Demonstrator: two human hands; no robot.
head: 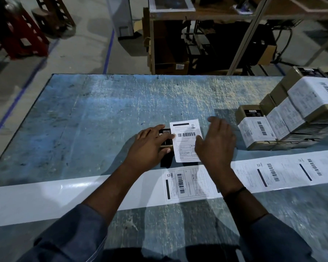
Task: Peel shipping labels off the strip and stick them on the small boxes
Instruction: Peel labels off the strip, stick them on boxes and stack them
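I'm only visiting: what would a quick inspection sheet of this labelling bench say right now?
Surface: blue table, heavily scratched, dimly lit.
Job's things: small box partly under a label; label strip along the near side, its left part bare backing; labelled boxes stacked at right.
Clutter: nothing seen.
Hands: left hand grips the small box, fingers on the label's edge; right hand open, over the label's right side.
Cables: a dark cable seems to hang by the shelving; hard to tell.
Surroundings: shelving with cartons behind; red stool far left; blue floor line.
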